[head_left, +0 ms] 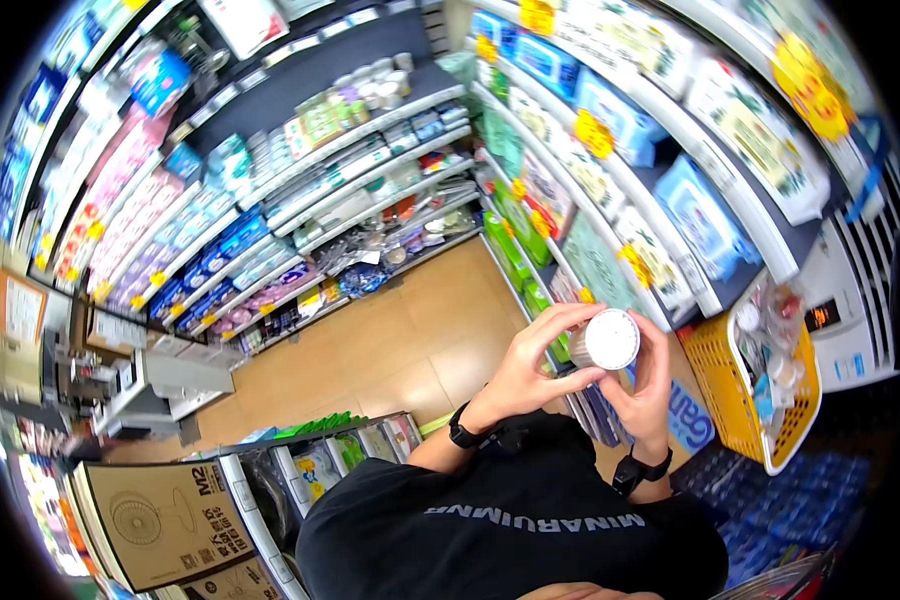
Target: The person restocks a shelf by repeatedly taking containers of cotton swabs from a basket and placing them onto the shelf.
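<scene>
Both my hands meet around a small round container (611, 339) with a white ridged lid, its top turned toward me. My left hand (538, 352) grips its left side, with the thumb below and the fingers over the upper edge. On the other side, the fingers and thumb of my right hand (644, 390) press against its lower and right edge. The container's side is mostly hidden, so its contents cannot be made out. I wear a dark band on each wrist.
A yellow basket (722, 390) with several packed items stands to the right. Shelves (715, 290) of wipe packs rise beside it, and more stocked shelves (370, 135) line the back. Tiled floor (370, 335) lies between. A cardboard fan box (150, 520) sits at lower left.
</scene>
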The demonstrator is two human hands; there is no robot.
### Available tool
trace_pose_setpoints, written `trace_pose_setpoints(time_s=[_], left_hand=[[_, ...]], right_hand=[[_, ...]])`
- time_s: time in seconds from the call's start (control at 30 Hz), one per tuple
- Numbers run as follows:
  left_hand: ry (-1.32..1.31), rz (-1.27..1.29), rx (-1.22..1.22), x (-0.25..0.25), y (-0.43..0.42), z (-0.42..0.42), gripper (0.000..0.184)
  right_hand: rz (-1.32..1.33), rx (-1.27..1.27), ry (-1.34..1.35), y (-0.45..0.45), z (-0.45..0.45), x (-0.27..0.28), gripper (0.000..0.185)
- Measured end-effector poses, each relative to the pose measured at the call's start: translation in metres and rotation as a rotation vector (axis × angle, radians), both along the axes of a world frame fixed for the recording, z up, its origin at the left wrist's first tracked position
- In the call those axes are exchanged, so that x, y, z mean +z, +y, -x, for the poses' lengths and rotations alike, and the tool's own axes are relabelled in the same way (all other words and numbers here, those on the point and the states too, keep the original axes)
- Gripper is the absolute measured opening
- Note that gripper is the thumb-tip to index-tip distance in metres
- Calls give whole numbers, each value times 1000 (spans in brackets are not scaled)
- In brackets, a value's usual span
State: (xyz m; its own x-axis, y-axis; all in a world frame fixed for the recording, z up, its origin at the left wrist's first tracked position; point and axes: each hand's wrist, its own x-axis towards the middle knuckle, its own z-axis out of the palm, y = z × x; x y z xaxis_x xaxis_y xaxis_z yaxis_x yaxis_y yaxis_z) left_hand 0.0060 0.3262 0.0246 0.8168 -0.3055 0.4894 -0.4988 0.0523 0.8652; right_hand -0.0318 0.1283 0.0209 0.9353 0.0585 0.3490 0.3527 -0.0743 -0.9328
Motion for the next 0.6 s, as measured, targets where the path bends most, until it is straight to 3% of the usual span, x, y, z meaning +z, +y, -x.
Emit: trace_pose_setpoints(time_s=[0.27, 0.37, 0.6], left_hand=[[62, -6, 132, -11, 104, -1, 67], [160, 140, 124, -16, 122, 0, 60], [88, 44, 226, -27, 147, -13, 57]], right_hand=[[97, 123, -4, 93, -31, -16, 79], [105, 138, -22, 113, -38, -14, 79], [95, 175, 6, 140, -62, -16, 80]])
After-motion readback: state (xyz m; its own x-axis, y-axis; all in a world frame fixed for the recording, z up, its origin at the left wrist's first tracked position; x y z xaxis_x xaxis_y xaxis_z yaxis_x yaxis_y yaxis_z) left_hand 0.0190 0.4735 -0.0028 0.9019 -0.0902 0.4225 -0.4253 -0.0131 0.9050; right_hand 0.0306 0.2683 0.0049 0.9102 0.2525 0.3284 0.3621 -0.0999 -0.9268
